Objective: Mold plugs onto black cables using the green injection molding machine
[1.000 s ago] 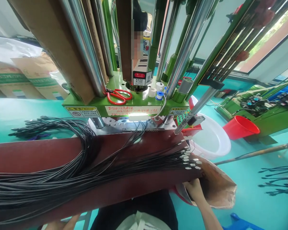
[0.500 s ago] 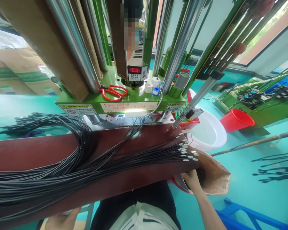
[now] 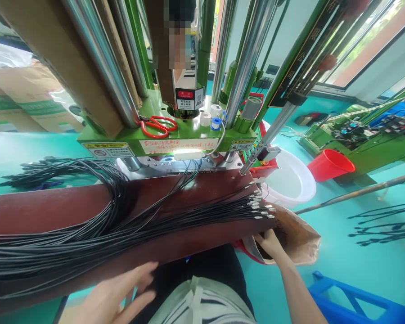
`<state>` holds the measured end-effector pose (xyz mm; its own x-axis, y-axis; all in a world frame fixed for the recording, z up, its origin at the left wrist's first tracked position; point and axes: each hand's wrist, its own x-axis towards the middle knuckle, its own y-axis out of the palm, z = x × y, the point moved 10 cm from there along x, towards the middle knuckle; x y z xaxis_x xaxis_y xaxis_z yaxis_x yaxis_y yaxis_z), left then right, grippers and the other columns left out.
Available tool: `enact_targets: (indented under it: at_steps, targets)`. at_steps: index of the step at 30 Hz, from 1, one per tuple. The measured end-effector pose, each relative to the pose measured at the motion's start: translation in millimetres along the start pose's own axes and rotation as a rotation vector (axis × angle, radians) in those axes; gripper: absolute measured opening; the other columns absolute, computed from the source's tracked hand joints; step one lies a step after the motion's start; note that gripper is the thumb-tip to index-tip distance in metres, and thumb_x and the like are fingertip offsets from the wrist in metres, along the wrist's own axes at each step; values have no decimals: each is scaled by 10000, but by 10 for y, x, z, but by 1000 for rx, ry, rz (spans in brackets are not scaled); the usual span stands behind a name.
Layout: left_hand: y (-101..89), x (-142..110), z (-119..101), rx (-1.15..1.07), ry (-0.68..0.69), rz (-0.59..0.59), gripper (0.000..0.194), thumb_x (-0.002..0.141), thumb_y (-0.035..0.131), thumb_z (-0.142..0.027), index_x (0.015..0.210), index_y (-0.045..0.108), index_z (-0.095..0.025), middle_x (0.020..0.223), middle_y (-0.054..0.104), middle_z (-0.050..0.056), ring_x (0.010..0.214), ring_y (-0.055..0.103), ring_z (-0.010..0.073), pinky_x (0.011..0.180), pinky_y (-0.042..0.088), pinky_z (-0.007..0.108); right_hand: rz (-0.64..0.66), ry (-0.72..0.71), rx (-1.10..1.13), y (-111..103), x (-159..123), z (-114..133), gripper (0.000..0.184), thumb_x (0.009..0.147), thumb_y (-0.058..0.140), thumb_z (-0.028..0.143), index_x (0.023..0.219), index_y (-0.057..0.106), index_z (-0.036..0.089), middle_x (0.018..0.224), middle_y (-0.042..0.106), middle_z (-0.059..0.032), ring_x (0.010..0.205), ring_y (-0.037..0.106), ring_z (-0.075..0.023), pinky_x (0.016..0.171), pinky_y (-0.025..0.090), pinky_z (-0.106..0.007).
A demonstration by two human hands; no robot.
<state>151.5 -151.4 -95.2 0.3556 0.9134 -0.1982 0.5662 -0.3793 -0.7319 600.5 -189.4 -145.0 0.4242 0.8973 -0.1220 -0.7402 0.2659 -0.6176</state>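
My left hand (image 3: 116,292) is raised in front of the near edge of a long reddish-brown board (image 3: 202,245). Its fingers are apart, with nothing between them. At the board's right front corner, beside an open brown paper bag (image 3: 303,236), is my right hand (image 3: 270,243). Its fingertips are hidden, so its grip cannot be made out. Long black cables (image 3: 175,220) lie along the board, with pale metal connector ends (image 3: 261,209) toward the right. A few cables (image 3: 189,173) run into the green press (image 3: 118,137).
Red-handled scissors (image 3: 158,126) and small tape rolls (image 3: 216,122) rest on the press. A white tub (image 3: 302,180), red bucket (image 3: 334,165) and blue stool (image 3: 361,299) stand to the right. More cables (image 3: 54,173) lie behind the board. A person (image 3: 180,42) is beyond the press.
My left hand has come up from below the board's front edge into fuller view, fingers spreading. My right hand stays by the board's corner. The view has shifted slightly.
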Motion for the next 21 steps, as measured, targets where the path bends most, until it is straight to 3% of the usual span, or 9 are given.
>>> enact_targets:
  at_steps: [1,4,7,11,14,17,21]
  targets:
    - [2,143,-380,61,165,15,433,746,546,-488,1121,600,-279,1022,677,19,926,617,199,837,469,273,-9,-8,-25,-13,9,2,529,641,592,409,1094,586,138,1170,588,-137,1133,487,-331,958,371,-454]
    - [-78,587,-1229,318,434,-183,416,825,484,-402,1171,558,-183,1236,561,80,1181,451,263,993,344,404,20,-46,-180,-12,21,47,428,679,545,376,1009,621,115,1075,627,-153,1089,516,-336,936,380,-450]
    - [88,957,-1607,532,467,-210,404,861,441,-307,1199,507,-97,1223,541,156,1117,480,295,895,400,436,85,-82,-341,-3,-28,143,374,729,486,309,1010,605,93,1043,626,-172,1048,545,-321,895,407,-419]
    - [322,1209,-1638,676,429,-37,314,856,440,-268,1102,539,-100,991,598,146,914,556,273,750,439,392,158,-83,-378,-46,-186,324,416,766,465,246,1157,491,107,1093,605,-158,1043,556,-280,873,417,-373]
    - [395,1310,-1584,537,461,165,221,857,424,-289,938,575,-149,921,598,90,847,573,217,718,442,320,254,-82,-380,-51,-333,485,467,771,459,205,1232,424,143,1165,577,-128,1063,546,-258,888,402,-358]
    - [284,1395,-1598,259,496,245,236,854,420,-344,891,586,-181,904,613,47,822,581,183,746,433,285,393,-98,-401,-4,-483,654,465,769,475,204,1232,457,185,1190,568,-99,1069,537,-257,898,393,-363]
    - [-4,1490,-1524,-26,374,177,316,804,471,-463,945,593,-207,945,642,30,885,586,203,783,424,274,548,-177,-354,80,-651,964,507,781,520,262,1282,451,226,1241,544,-78,1107,509,-255,943,370,-373]
